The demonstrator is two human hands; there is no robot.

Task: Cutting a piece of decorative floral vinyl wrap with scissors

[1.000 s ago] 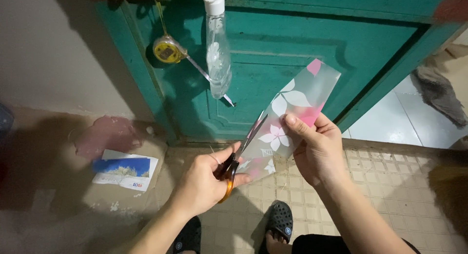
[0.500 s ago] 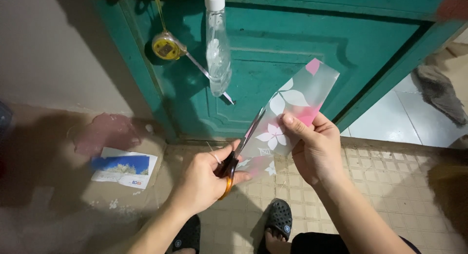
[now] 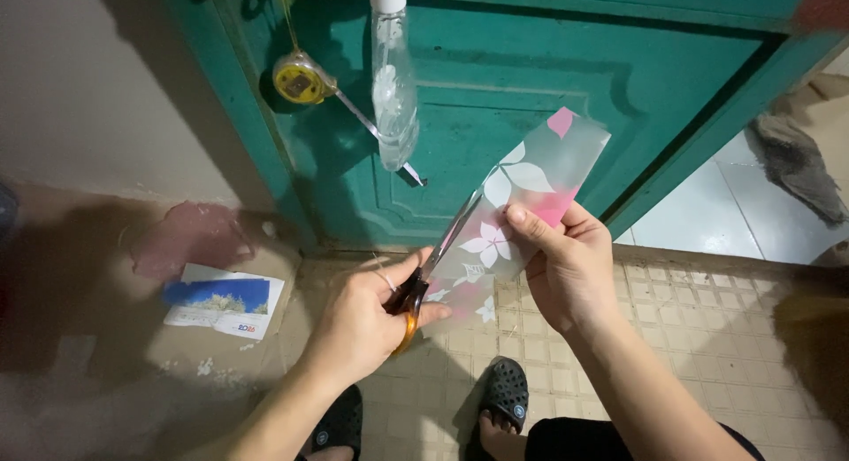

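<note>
- Since the earlier frames the scissors [image 3: 431, 262] have crept a little further up the frosted floral film strip [image 3: 522, 205]; the hands have barely shifted.
- Far left, a printed card [image 3: 225, 300] lies on the floor; a yellow tape measure [image 3: 299, 78] and a clear spray bottle [image 3: 393, 90] hang on the green door [image 3: 566, 99].
- Left hand [image 3: 363, 324] is clamped around the orange scissor handles.
- Right hand [image 3: 566, 266] pinches the strip, held up near the door.
- Risk, as I judge it: the floppy film could buckle and the cut wander, or the blades nick the thumb.
- Blade tips are hard to make out behind the film; the bottle top is cut off.

scissors [image 3: 439, 258]: blades partly behind film [image 3: 522, 205] | bottle [image 3: 393, 81]: top cropped
</note>
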